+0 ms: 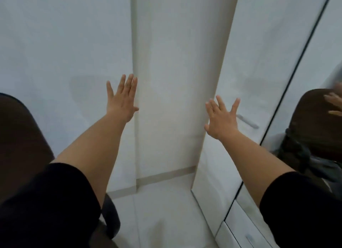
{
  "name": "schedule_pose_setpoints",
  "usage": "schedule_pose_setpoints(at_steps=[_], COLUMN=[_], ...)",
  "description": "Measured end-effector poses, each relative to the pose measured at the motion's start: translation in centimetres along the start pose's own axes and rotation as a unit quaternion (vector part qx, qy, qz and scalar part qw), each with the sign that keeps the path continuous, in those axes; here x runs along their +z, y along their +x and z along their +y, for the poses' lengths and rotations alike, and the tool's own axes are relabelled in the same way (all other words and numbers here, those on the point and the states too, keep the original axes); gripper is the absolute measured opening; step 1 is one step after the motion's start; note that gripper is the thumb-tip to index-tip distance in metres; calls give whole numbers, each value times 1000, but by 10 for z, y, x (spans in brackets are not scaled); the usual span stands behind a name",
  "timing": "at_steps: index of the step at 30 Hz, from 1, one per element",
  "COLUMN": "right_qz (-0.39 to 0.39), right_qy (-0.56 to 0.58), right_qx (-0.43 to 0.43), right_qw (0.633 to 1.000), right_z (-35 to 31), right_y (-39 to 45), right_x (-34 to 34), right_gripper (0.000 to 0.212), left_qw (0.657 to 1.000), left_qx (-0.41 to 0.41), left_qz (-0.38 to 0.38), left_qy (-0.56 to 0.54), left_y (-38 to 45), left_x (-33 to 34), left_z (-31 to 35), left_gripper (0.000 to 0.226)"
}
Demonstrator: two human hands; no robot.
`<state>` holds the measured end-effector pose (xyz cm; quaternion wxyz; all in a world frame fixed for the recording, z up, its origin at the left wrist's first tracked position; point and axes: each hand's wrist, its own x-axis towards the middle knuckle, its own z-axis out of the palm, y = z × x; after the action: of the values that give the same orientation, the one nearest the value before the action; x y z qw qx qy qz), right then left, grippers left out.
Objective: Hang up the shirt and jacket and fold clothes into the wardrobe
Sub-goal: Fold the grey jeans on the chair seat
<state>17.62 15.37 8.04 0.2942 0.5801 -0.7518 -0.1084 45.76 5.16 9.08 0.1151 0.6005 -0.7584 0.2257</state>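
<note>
black sleeves sit closest to you; left of the wardrobe [231, 103] a dark chair [20, 136] crowds your elbow. your left hand [123, 98] and right hand [221, 118] are raised, fingers spread, holding nothing. no shirt or jacket shows. you look to be between steps; next, reach the door handle [248, 121], just right of your right hand.

Both bare forearms extend forward from black short sleeves [55, 197], with the left hand [123, 98] and the right hand [221, 118] raised, palms away and fingers straight and spread, holding nothing. Ahead stands a white wall [61, 44] with a projecting white column [177, 62], above a pale tiled floor [162, 210]. At right is a white wardrobe door [259, 53] carrying a grey bar handle [248, 121], beside a mirrored panel [314, 103]; a dark brown chair back [20, 136] sits at left.
</note>
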Motion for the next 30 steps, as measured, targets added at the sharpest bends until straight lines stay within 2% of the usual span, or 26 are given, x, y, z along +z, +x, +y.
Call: schedule_pose_setpoints(at_steps=[5, 10, 17, 23, 30], right_qz=[41, 78, 123, 107, 26], right_qy=[52, 100, 130, 156, 130], right_qx=[-113, -234, -352, -401, -435], right_qw=[991, 964, 919, 896, 891], right_z=[-70, -157, -267, -349, -430], right_y=[25, 18, -19, -56, -89], right_x=[-13, -39, -91, -113, -90], right_gripper=[72, 71, 72, 70, 73], left_qw=[989, 958, 911, 893, 884], left_qx=[-110, -232, -350, -379, -351], left_qz=[-68, -123, -157, -199, -297], left_qy=[67, 112, 152, 140, 79], left_y=[-66, -154, -258, -308, -342], left_x=[6, -2, -14, 9, 93], left_z=[-64, -136, -217, -268, -289], left_gripper=[92, 94, 96, 96, 96])
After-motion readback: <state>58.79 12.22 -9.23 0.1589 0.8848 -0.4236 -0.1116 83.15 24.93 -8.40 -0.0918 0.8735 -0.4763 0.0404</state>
